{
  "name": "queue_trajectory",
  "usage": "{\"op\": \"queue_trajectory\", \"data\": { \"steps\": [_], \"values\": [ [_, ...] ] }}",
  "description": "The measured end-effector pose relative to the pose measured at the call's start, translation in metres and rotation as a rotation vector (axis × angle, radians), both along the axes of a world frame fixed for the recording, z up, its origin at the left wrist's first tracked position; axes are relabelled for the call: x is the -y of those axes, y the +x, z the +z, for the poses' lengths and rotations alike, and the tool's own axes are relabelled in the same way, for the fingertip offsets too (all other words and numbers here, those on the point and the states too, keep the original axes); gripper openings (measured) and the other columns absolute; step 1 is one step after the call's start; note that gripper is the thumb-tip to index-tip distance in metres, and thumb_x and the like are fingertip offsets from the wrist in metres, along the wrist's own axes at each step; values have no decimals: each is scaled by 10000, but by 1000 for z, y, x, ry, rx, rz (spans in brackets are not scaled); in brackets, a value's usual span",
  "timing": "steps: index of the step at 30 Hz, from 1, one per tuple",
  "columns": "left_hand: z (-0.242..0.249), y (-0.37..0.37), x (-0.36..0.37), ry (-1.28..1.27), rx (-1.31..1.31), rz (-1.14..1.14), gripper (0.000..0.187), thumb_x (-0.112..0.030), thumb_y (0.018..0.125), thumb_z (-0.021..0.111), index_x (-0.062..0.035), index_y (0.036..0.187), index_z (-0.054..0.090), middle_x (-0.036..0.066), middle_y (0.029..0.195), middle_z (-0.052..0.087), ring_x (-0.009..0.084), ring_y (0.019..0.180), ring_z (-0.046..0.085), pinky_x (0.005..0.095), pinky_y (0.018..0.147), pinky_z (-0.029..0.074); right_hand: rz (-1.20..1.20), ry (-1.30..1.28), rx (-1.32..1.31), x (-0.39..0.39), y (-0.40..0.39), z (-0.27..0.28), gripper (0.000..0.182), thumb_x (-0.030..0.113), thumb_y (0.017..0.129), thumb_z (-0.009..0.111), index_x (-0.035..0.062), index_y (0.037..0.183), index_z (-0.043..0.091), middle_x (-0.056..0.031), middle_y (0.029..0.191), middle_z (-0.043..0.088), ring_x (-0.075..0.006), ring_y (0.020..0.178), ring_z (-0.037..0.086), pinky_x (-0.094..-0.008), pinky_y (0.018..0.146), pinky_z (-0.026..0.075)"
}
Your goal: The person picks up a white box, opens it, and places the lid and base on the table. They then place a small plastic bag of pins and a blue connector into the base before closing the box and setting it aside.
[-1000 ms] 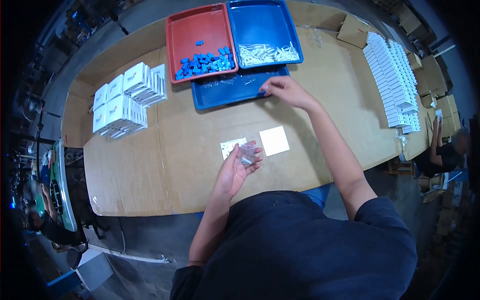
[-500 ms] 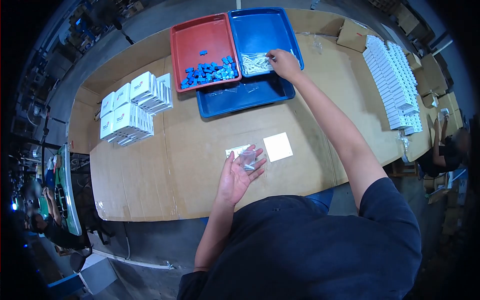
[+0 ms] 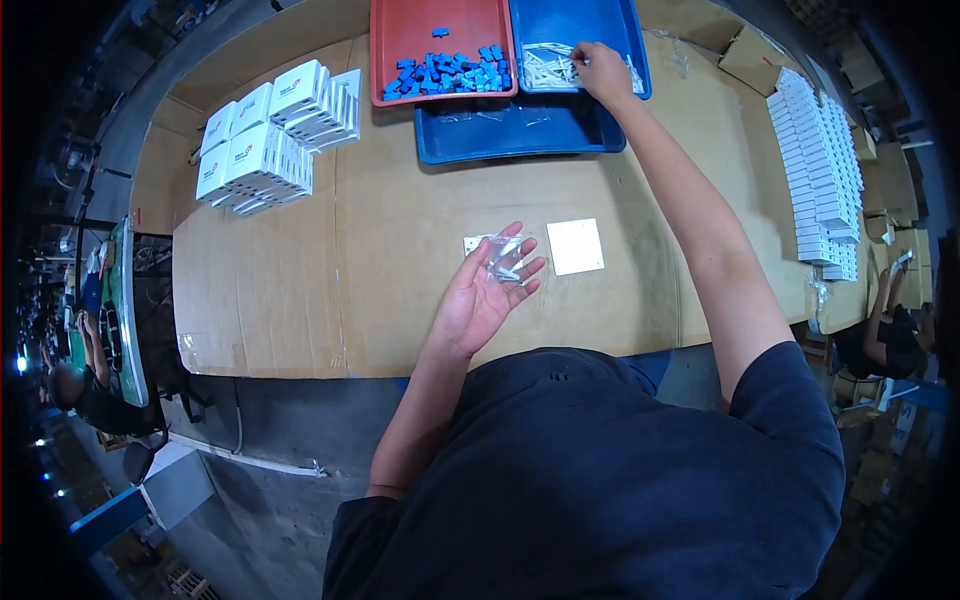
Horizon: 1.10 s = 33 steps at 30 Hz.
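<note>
Two people show up at the edges of this shot, and the far-left one is a person in dark clothes [image 3: 100, 405] by a green-topped table [image 3: 128, 310]. Next, on the cardboard-covered worktable [image 3: 270, 310], there's a bunch of white boxes [image 3: 252, 150] packed in rows, some with a little red logo and dark print.

Then comes a red tray [image 3: 435, 18] with a pile of blue pieces [image 3: 450, 75] near its close edge, plus one off on its own farther up. Closer in is a low blue tray [image 3: 520, 146] with a few clear bits of plastic in it, its far side tucked under the other two trays.

Below that, the left hand [image 3: 480, 305] is palm up, half open with fingers loosely curled, and it's got a small clear bag [image 3: 507, 258] with little pale pieces inside. A white plate [image 3: 473, 243] peeks out behind that hand, and a white square [image 3: 575, 247] lies flat just to the right.

Up top, the right hand [image 3: 606, 75] reaches into the upper blue tray [image 3: 575, 18], fingers bunched at the white sticks [image 3: 548, 66]. Can't tell if it's gripping one. Tall rows of white cartons [image 3: 818, 180] stand at right, then the other seated person [image 3: 885, 340].
</note>
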<state>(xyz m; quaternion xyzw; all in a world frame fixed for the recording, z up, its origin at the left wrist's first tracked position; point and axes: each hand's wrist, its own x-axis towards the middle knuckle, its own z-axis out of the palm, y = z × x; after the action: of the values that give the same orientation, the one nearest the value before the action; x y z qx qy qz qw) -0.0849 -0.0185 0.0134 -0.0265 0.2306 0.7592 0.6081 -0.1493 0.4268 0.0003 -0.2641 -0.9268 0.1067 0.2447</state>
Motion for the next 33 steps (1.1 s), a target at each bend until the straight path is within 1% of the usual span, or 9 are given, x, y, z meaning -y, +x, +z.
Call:
{"op": "queue_trajectory", "data": {
  "steps": [4,7,8,10,13,20,24,29,33],
  "values": [
    [2,-2,-3,15,34,0,556,-428,1142,380,-87,1580,411,100,1428,609,294,1316,596,446,1081,515,47,-59,-117,-10,4,-5,141,170,911,696,106,1023,753,-154,993,739,-382,965,714,-488,848,572],
    [1,-2,-2,50,70,-8,544,-416,1141,394,-94,1579,416,99,1420,615,286,1298,607,447,1068,524,-2,-355,-288,12,15,22,175,122,925,745,89,1096,767,-85,997,761,-227,898,723,-360,813,568],
    [1,-2,-1,33,52,-2,541,-411,1140,404,-98,1580,417,98,1417,618,284,1290,612,447,1061,526,-7,-345,-294,16,20,29,175,122,925,745,89,1096,767,-85,997,761,-227,898,723,-360,813,568],
    [3,-1,0,14,35,-1,537,-406,1139,414,-102,1581,419,98,1415,620,282,1282,616,447,1055,529,204,-926,-564,26,32,40,234,102,952,748,108,1184,772,-6,999,750,-106,877,661,-271,767,526],
    [7,-1,-2,-12,11,-8,548,-405,1136,426,-82,1578,417,98,1411,621,275,1264,624,434,1046,532,239,-1014,-570,40,56,52,270,97,973,733,105,1242,760,18,1018,735,-58,867,615,-233,727,484],
    [-3,-3,-11,-8,-5,-49,533,-411,1138,424,-34,1513,473,92,1364,641,251,1198,646,407,1020,546,261,-921,-387,106,108,18,120,98,954,752,39,1057,738,-2,927,718,-52,795,599,-235,733,492],
    [-9,-2,-12,-38,-23,-58,519,-415,1140,425,-38,1484,523,106,1361,641,227,1152,647,391,987,537,225,-1102,-165,181,151,-22,146,76,946,757,24,1079,731,-11,953,741,-57,763,623,-225,705,502],
    [-19,-3,-12,-81,-40,-106,521,-407,1148,403,-32,1497,498,102,1341,653,218,1153,653,384,993,540,219,-1362,-358,230,173,2,201,19,921,778,-18,1108,713,32,852,668,-22,765,589,-211,711,492],
    [-18,0,-18,-123,-85,-182,495,-389,1147,425,-13,1447,542,117,1310,671,206,1125,676,369,957,562,300,-1342,-187,221,180,34,170,34,907,791,6,1067,741,22,878,681,-32,791,605,-228,735,500]
  ]
}}
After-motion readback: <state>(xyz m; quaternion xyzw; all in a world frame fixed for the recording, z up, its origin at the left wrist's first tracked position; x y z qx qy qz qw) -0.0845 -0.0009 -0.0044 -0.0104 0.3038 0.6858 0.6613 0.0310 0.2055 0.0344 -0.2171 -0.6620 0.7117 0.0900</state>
